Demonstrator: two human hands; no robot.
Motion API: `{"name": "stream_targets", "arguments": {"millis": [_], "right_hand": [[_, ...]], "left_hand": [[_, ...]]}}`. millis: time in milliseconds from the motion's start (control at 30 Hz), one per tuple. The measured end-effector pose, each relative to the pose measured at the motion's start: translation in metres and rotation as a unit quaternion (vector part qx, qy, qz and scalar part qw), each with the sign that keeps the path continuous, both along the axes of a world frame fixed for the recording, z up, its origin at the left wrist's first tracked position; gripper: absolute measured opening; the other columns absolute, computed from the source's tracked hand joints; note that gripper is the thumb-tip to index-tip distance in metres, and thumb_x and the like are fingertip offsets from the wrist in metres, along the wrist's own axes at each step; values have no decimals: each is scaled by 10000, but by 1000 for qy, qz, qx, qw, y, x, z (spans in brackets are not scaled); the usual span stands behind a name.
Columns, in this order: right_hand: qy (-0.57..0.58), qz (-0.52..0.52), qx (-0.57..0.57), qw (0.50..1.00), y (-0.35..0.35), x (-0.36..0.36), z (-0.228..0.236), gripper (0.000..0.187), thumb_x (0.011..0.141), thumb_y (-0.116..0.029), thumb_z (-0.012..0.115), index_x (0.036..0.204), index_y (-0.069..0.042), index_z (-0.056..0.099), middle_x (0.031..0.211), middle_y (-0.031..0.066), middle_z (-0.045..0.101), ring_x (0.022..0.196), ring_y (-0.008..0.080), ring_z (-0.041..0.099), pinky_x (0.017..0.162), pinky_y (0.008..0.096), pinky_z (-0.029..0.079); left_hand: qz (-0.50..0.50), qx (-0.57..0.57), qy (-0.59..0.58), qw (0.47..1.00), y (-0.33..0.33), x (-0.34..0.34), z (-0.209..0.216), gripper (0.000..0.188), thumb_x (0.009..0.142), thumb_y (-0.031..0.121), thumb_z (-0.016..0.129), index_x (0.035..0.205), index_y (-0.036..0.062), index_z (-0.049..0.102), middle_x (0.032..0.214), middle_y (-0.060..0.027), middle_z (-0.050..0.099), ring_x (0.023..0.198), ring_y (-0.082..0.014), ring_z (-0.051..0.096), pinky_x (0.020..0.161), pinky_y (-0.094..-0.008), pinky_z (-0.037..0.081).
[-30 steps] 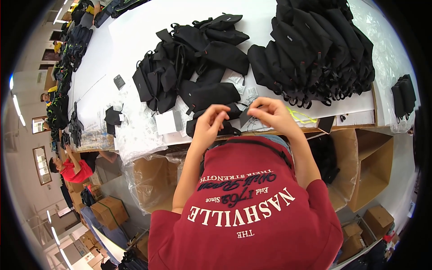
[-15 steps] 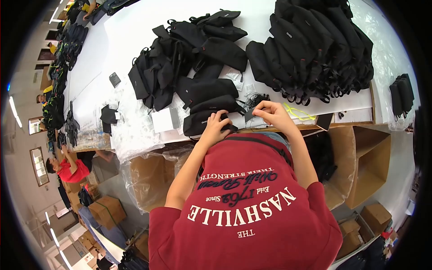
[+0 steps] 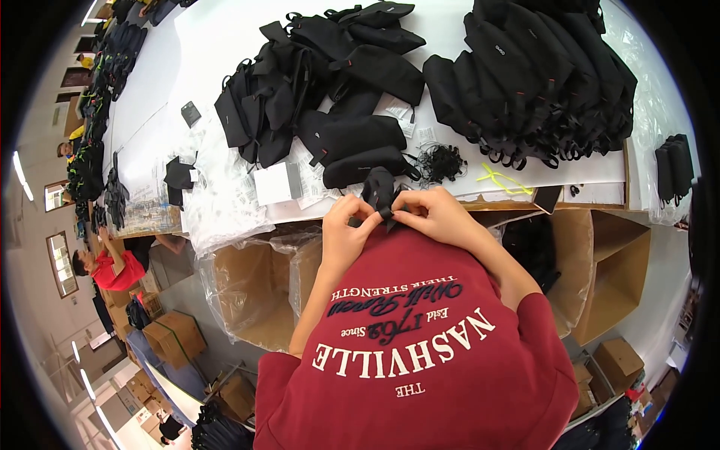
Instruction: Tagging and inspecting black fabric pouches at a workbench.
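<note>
Two hands, one held pouch, one black cord tangle

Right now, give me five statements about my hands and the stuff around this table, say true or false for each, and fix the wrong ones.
1. Your left hand and right hand both have their fingers on black fabric. True.
2. The yellow cord lies left of the black tangle. False: the yellow cord lies to the right of the black tangle.
3. The right bag pile lies beyond the yellow cord. True.
4. Your shirt is blue. False: the shirt is dark red.
5. The open cartons stand on the tabletop. False: the open cartons are below the edge of the table.
</note>
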State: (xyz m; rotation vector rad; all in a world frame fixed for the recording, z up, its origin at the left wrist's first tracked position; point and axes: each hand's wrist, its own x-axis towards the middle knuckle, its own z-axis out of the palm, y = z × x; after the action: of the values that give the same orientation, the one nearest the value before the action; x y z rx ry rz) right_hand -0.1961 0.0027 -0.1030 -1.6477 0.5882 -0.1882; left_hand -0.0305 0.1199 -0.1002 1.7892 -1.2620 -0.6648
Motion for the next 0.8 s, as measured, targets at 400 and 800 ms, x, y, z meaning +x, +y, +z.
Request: {"name": "stream_targets", "arguments": {"millis": [400, 800], "right_hand": [[-32, -65, -127, 989, 5, -2, 5, 122, 812, -119, 666, 920, -61, 667, 527, 28, 462, 465, 101, 376, 450, 268, 295], [-244, -157, 243, 926, -12, -16, 18, 137, 872, -64, 604, 989, -50, 534, 778, -16, 544, 675, 48, 493, 622, 184, 378]], "left_hand": [[56, 70, 196, 977, -4, -6, 3, 93, 765, 16, 703, 853, -11, 694, 659, 4, 513, 611, -59, 423, 562, -205, 337], [80, -122, 342, 929, -2, -2, 29, 23, 868, -23, 595, 886, -11, 600, 937, -50, 584, 804, -84, 540, 729, -205, 427]]}}
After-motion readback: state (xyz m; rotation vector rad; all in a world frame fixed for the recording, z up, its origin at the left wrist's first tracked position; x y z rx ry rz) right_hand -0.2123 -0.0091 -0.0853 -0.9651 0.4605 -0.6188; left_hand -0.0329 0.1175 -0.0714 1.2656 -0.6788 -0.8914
